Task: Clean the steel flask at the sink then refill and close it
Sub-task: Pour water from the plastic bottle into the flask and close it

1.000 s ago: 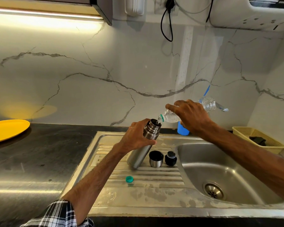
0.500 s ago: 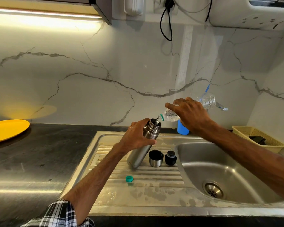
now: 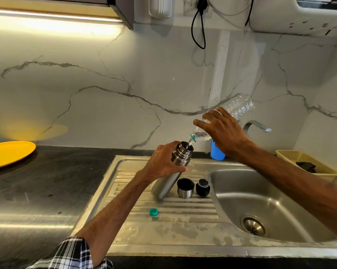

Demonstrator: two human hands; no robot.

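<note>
Two hands: both are in the middle of the head view, over the sink's drainboard.
Left hand (image 3: 163, 162): fingers and thumb are wrapped round the upper part of the tall cylindrical steel flask (image 3: 164, 186), just under its ringed neck.
Flask: it is uncapped and tilted, mouth toward the upper right, and its base meets the ribbed steel drainboard (image 3: 183, 214) at frame centre.
Right hand (image 3: 224, 133): it grips the clear ribbed plastic bottle (image 3: 241, 106) from above, near its shoulder.
Bottle: it is tipped neck-down to the left, its green-ringed mouth just above the flask's opening. A thin stream of water runs between them.
Small steel cup with black lining (image 3: 185, 189): it stands upright on the drainboard just right of the flask's base.
Round black stopper (image 3: 202, 188): it stands beside that cup, near the basin's edge.
Teal bottle cap (image 3: 153, 212): it lies on the drainboard, lower centre, apart from the flask.
Stainless sink basin (image 3: 270, 193): it sits at lower right, with a round drain at its bottom.
Blue plastic tumbler (image 3: 217, 153): it stands behind the right wrist, at the sink's back edge.
Curved steel tap (image 3: 254, 124): it shows right of centre, against the marble wall.
Yellow oval plate (image 3: 8, 154): it rests at the left edge, on the dark countertop (image 3: 37, 191).
Pale yellow plastic basket (image 3: 309, 162): it sits at the right edge and holds something dark.
Checked sleeve (image 3: 72, 253): it covers the left arm at bottom left.
</note>
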